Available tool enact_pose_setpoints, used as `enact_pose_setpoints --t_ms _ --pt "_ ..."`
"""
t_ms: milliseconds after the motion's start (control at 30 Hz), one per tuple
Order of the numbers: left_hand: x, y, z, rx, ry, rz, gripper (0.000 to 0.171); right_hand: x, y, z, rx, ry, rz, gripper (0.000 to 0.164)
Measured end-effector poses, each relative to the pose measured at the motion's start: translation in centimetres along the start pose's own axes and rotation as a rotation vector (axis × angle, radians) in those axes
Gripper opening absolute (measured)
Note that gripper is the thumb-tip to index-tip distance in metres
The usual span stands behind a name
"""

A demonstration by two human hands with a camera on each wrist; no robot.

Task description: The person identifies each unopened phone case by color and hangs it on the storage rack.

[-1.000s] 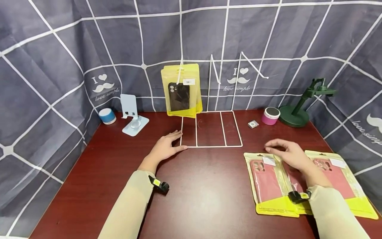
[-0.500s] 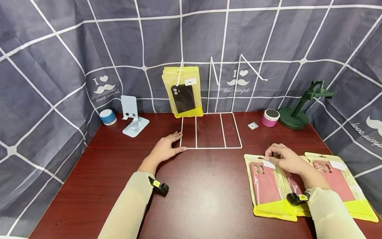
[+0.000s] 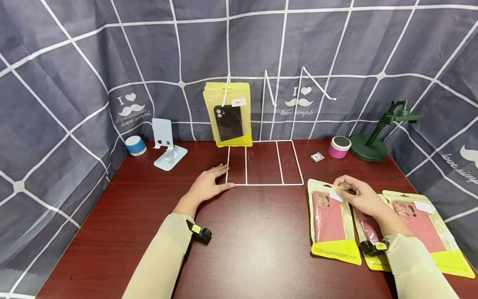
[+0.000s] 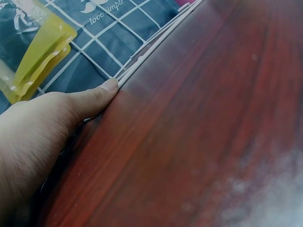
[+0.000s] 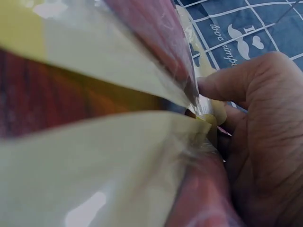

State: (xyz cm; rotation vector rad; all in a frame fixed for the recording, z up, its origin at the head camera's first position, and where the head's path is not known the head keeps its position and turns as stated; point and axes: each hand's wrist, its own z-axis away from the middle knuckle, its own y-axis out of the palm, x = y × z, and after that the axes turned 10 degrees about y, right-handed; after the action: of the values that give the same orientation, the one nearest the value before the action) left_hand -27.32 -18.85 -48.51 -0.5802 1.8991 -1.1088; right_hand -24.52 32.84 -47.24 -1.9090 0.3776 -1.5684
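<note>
My left hand rests on the table at the left side of the white wire rack, thumb and fingers straight against its base. In the left wrist view the thumb touches the rack's edge. At the right, my right hand pinches the top corner of a packaged pink phone case, tilted up off the table. Two more packaged pink phone cases, one in the middle and one at the far right, lie under and beside that forearm. Packaged black phone cases hang from the rack's left hook.
Two more hooks of the rack stick out at its middle and right. Behind it stand a pink speaker, a small silver music player and a green stand. A light blue phone stand and blue speaker are at the left.
My right hand has taken hold of the leftmost packaged pink phone case by its top and raised it, away from the middle one. The hanging packages have swung slightly. My left hand has stayed put.
</note>
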Motion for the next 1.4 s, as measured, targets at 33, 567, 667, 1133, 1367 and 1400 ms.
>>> enact_pose_setpoints --t_ms 33,567,667,1133,1367,1400 --pt "0.0 -0.02 0.02 0.001 -0.003 0.001 0.084 0.03 -0.01 -0.04 -0.004 0.002 -0.006 0.016" --pt "0.02 -0.04 0.09 0.004 -0.004 0.008 0.084 0.37 -0.29 0.05 -0.213 0.154 -0.068 0.022" --pt "0.06 -0.04 0.09 0.001 0.002 0.005 0.084 0.29 -0.32 0.1 -0.17 0.117 -0.16 0.023" --pt "-0.03 -0.22 -0.01 -0.009 0.019 0.012 0.083 0.7 -0.49 -0.41 -0.186 0.223 -0.57 0.03" --pt "0.05 -0.15 0.02 -0.003 0.016 0.008 0.084 0.87 -0.46 -0.4 -0.2 0.25 -0.684 0.019" --pt "0.03 -0.13 0.03 -0.004 0.014 0.01 0.084 0.98 -0.45 -0.38 -0.198 0.249 -0.707 0.018"
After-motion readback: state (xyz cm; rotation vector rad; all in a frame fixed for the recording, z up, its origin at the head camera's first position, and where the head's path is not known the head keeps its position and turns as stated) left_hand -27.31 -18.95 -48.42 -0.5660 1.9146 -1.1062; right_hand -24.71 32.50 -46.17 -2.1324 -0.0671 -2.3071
